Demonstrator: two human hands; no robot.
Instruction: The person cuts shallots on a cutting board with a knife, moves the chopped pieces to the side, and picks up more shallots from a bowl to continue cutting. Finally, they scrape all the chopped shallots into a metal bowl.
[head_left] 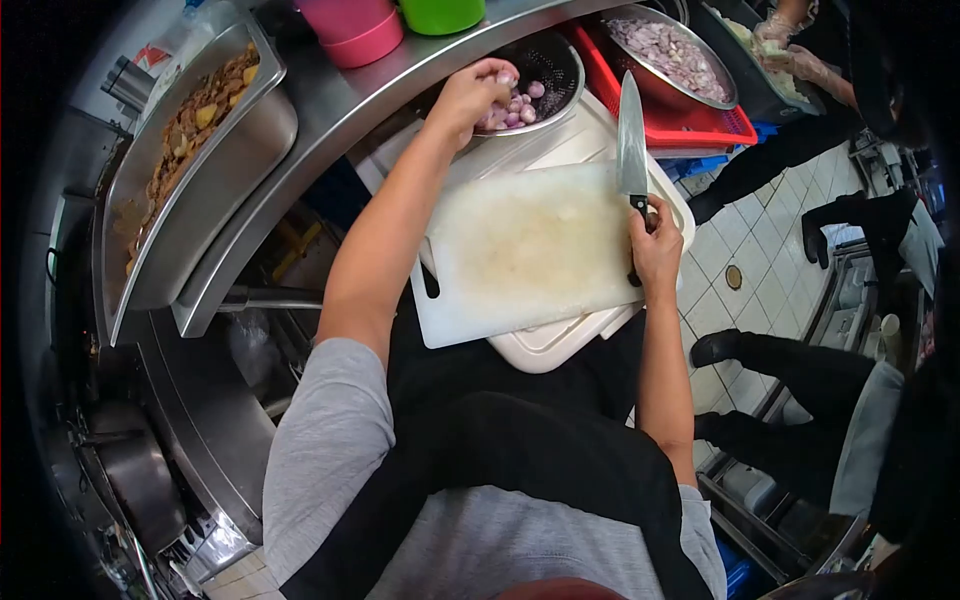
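My left hand reaches into a dark perforated colander at the far edge of the work area. Its fingers are curled in on a shallot, and more peeled purple shallots lie below them. Held in my right hand is a kitchen knife, its black handle in the fist and its broad blade pointing away from me. Between my arms a white cutting board with light brown stains rests on a cream plastic lid. My right hand is over the board's right edge.
Sliced shallots fill a metal bowl in a red tray. Left, a deep steel pan holds brown cooked food. Pink and green containers stand on a steel shelf. Gloved hands work at upper right; other people stand right.
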